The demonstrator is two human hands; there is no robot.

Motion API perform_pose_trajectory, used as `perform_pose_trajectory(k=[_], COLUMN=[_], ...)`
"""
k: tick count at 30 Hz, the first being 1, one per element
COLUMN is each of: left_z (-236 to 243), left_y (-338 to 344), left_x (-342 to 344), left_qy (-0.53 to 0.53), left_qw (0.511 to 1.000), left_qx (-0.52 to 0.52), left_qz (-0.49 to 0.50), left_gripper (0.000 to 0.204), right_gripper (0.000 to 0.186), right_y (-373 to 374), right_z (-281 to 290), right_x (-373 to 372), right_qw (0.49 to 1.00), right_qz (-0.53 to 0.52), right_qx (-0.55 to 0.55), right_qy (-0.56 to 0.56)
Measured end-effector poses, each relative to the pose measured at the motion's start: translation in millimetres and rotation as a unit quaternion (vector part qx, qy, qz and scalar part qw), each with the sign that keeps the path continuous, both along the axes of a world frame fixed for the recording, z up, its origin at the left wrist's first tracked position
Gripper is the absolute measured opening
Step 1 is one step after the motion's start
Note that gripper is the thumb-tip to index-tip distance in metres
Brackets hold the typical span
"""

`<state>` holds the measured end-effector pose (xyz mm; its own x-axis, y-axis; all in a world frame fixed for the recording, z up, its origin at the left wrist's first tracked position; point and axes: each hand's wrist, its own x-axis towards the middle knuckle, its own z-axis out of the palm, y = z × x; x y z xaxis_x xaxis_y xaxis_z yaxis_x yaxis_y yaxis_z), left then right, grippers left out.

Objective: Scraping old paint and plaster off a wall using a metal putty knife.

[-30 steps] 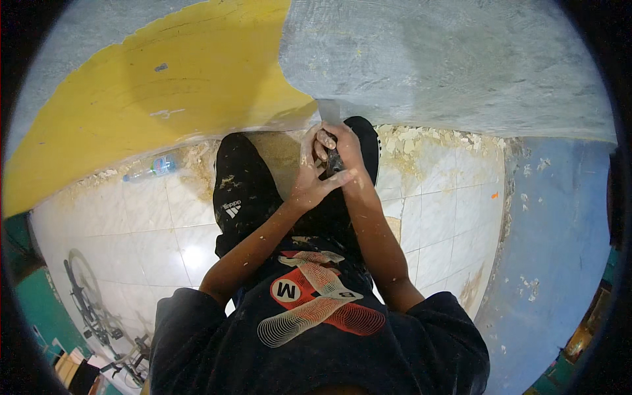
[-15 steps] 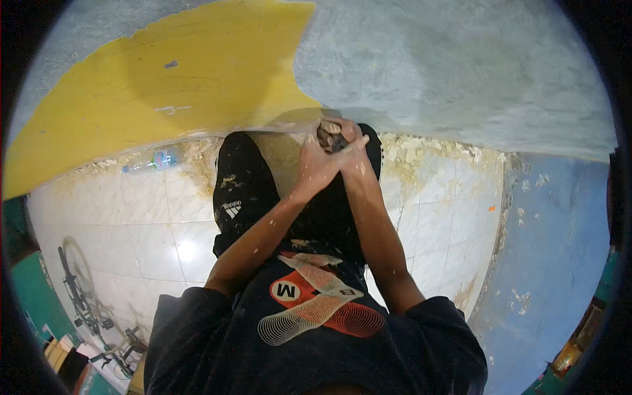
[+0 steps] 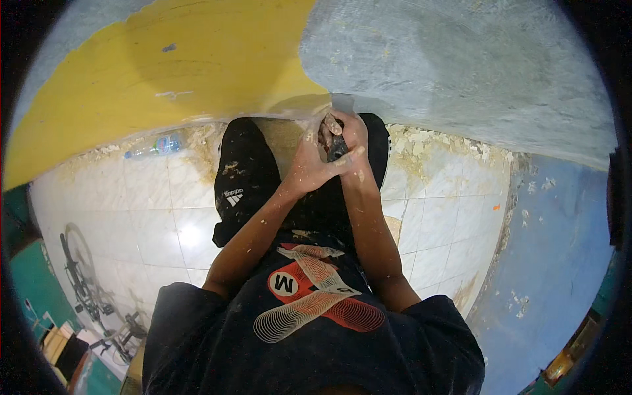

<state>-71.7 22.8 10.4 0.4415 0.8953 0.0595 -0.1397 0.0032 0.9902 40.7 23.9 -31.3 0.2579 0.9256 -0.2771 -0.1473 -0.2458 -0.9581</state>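
Left hand (image 3: 308, 163) and right hand (image 3: 357, 133) clamped on a scraper (image 3: 337, 149)

Nearest is the dark shirt (image 3: 197, 342), with a red and cream print of coils on its front. Two bare forearms reach forward from its sleeves, specked with pale flecks. Both hands are together, closed around the scraper between the knees of the black trousers (image 3: 247, 155), near the foot of the wall (image 3: 461, 72). The left thumb lies across toward the right wrist; pale dust coats the fingers.

What shows of the scraper is a black handle (image 3: 338, 152), scuffed with lighter marks, and a flat grey blade (image 3: 342, 103) with straight sides. Fingers hide the middle, where the two parts join. Its long axis runs almost straight away from the body, leaning slightly right at the far end: butt toward the person, blade toward the wall. That blade lies over the grey area, just right of the yellow paint (image 3: 217, 59); whether its edge touches cannot be told.

Pale flakes (image 3: 428, 141) litter the foot of the wall, on a white tiled floor (image 3: 151, 230). To the left, a clear bottle (image 3: 155, 145) lies on its side, cap leftward. A blue wall (image 3: 553, 250) stands at right; farther off at lower left is a bicycle (image 3: 89, 283).
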Motion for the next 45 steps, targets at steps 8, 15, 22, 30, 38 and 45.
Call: perform_pose_trajectory(k=[8,15,22,30,38,45], left_z=[-2,-18,-4,13,4,-10], left_y=[6,11,5,7,1,5], left_x=[-1,12,3,13,17,31], left_qy=[0.011,0.070,0.056,0.104,0.051,0.079], left_qw=[0.999,0.995,0.997,0.988,0.993,0.997], left_qx=[-0.015,-0.049,-0.029,0.116,0.099,0.007], left_qz=[-0.047,-0.043,-0.031,0.002,0.026,0.015], left_gripper=[0.053,0.052,0.066,0.067,0.064,0.073], right_gripper=[0.028,0.025,0.017,0.027,0.021,0.022], right_y=[-2,7,-2,4,1,1], right_z=[-7,-18,-15,5,-6,-31], right_x=[-1,3,6,15,23,39], right_qw=[0.995,0.956,0.995,0.990,0.932,0.895], right_qz=[0.016,-0.132,0.018,-0.041,0.007,0.031], right_qx=[0.077,-0.054,-0.017,-0.057,-0.047,-0.018], right_qy=[0.054,0.258,0.101,0.119,0.359,0.444])
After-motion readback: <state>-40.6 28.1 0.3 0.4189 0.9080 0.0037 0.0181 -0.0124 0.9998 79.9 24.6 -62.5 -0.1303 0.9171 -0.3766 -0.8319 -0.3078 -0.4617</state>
